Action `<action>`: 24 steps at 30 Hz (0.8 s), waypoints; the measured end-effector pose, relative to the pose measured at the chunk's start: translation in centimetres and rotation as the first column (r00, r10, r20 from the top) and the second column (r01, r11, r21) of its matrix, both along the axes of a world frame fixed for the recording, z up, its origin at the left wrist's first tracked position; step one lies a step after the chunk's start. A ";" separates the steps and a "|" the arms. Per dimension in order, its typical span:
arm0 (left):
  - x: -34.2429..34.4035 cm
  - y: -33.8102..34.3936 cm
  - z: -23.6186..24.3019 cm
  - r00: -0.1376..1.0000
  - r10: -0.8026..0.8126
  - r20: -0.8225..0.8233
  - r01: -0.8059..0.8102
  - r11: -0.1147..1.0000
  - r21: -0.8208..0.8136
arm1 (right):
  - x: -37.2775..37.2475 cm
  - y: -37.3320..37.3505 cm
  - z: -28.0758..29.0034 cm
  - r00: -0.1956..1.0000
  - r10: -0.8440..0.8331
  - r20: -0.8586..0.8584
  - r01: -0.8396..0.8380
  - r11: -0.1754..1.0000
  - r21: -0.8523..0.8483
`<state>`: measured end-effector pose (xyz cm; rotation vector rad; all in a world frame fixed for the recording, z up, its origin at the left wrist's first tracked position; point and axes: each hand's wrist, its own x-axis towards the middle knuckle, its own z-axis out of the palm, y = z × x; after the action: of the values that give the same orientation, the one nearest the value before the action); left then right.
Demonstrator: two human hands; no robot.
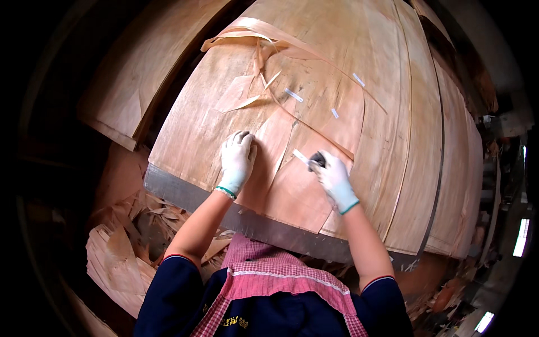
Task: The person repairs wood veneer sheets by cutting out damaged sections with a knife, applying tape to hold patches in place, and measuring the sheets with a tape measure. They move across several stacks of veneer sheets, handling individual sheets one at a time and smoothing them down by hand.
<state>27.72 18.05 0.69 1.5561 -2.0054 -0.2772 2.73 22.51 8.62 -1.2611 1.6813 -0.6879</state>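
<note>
My left hand (238,160), in a white glove with a green cuff, rests on the thin wood veneer sheet (191,129), its fingers lying on the wood and holding nothing. Gripped in my gloved right hand (335,182) is a small black object (318,159), blurred and partly hidden by the fingers. A short white strip (301,156) lies at its left side, over a pinkish veneer piece (300,191). Farther up, similar strips of white tape (293,95) stick to the veneer, some near seams between pieces.
Torn veneer ribbons (247,35) lie across the far part of the sheet. A grey metal edge (179,185) borders the near side. Veneer scraps (126,247) heap up below left. Another stack of sheets (140,67) stands at the far left.
</note>
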 end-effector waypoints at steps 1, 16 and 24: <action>0.4 0.2 -0.2 1.000 0.015 -0.005 -0.015 1.000 0.003 | 1.2 -1.1 -0.7 0.996 -0.001 0.092 -0.003 0.999 0.042; 2.9 1.2 -2.0 0.881 -0.236 0.409 0.238 0.970 0.047 | 7.8 -8.9 -7.1 0.763 0.432 -0.480 -0.473 0.880 0.041; 2.2 1.1 -1.5 0.871 -0.220 0.439 0.215 0.975 0.062 | 3.5 -6.0 -5.5 0.848 0.384 -0.366 -0.376 0.921 0.097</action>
<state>29.94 19.15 -0.77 1.4971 -2.5452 -0.0136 6.25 16.48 3.10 -1.7344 1.6533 -0.1884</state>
